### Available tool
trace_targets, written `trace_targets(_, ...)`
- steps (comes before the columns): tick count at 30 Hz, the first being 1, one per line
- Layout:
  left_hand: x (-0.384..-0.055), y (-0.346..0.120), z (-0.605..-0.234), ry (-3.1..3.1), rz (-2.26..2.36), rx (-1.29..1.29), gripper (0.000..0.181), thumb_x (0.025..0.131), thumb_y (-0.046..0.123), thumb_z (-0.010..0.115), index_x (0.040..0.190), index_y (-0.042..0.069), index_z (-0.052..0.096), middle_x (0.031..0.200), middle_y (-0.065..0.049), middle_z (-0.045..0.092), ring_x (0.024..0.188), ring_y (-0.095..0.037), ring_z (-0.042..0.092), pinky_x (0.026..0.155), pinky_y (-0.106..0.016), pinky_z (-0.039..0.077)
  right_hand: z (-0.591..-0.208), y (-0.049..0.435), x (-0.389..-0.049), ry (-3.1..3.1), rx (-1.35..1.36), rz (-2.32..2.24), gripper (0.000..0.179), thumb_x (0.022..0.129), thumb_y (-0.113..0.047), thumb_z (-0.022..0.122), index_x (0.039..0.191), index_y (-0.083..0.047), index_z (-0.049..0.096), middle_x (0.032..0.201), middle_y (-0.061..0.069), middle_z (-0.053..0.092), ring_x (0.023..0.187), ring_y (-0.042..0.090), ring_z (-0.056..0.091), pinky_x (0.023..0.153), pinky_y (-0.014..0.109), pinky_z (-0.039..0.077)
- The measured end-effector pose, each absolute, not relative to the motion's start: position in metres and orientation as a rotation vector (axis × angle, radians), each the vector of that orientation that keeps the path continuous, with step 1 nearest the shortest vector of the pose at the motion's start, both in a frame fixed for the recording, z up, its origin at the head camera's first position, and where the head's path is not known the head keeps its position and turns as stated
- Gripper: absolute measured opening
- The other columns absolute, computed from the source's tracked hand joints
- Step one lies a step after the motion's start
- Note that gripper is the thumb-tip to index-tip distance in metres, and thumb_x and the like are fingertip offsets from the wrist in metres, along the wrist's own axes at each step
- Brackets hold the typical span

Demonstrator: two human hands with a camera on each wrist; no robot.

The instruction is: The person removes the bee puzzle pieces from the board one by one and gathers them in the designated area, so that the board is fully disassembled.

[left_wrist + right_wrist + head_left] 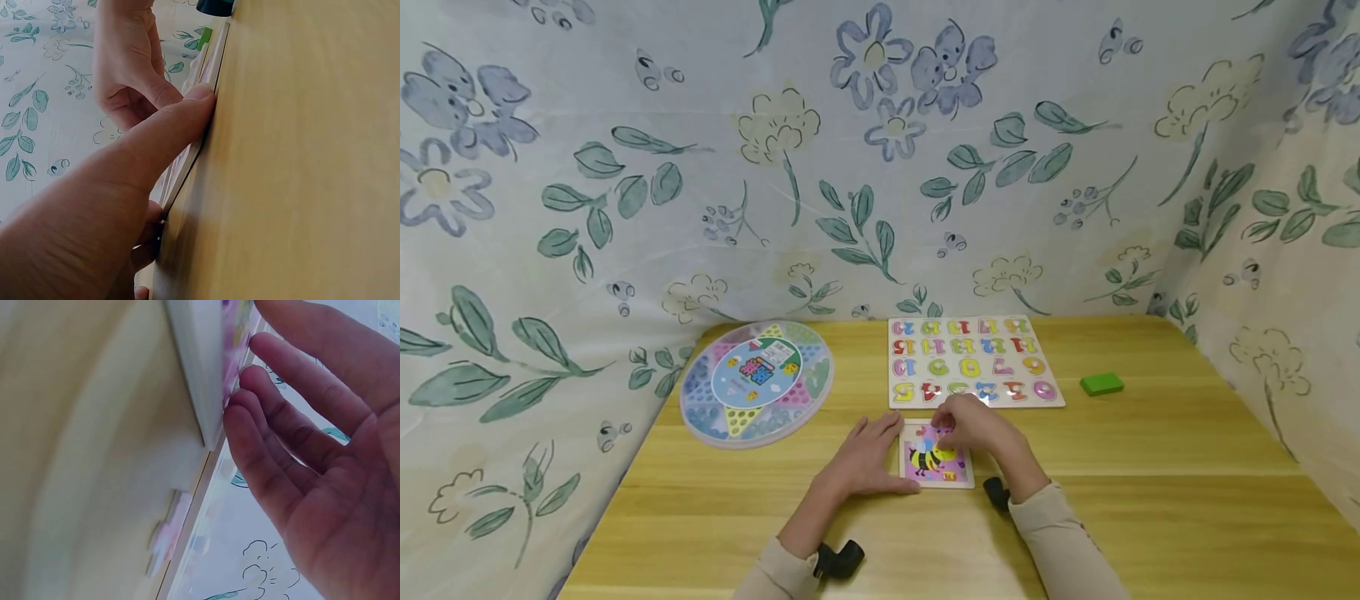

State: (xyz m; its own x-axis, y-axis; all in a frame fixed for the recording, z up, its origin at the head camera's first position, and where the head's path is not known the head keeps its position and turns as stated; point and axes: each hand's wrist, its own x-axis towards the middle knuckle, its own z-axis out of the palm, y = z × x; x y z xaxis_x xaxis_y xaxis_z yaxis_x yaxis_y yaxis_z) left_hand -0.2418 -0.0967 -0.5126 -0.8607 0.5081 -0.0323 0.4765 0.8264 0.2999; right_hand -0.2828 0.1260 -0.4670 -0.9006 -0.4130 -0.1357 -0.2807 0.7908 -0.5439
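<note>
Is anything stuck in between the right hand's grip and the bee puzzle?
Nothing I can see: the right hand's grip is right at the bee puzzle. The left hand's grip is at its left side, and the number board lies beyond it.

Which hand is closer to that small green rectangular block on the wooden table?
The right. The right hand is over the square, pale-edged bee puzzle, left of the green block; the left hand is at the puzzle's left edge, farther away.
</note>
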Motion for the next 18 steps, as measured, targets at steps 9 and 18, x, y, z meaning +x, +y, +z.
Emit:
trace_targets(9, -0.2413, -0.0965, -0.5118, 2.895, 0.436, 0.784, 0.112, 0.072, 0.079, 0.061, 0.155, 0.011, 0.027, 0.162, -0.002, 0.026, 0.150, -0.017, 0.024, 0.123, -0.048, 0.016, -0.4690, 0.1243, -0.2877, 2.731, -0.530, -0.772, 0.021, 0.072, -0.008, 0.085, 0.086, -0.011, 0.070, 0.081, 0.000, 0.062, 0.075, 0.013, 0.054, 0.071, 0.029, 0.048)
trace_targets(18, -0.2410, -0.0970, -0.5127, 2.896, 0.442, 0.785, 0.112, 0.073, 0.078, 0.062, 0.155, 0.011, 0.027, 0.162, -0.001, 0.026, 0.150, -0.017, 0.024, 0.123, -0.048, 0.016, -0.4679, 0.1208, -0.2883, 2.713, -0.514, -0.831, 0.024, 0.071, -0.003, 0.084, 0.088, -0.008, 0.069, 0.080, 0.001, 0.062, 0.073, 0.013, 0.054, 0.068, 0.026, 0.048)
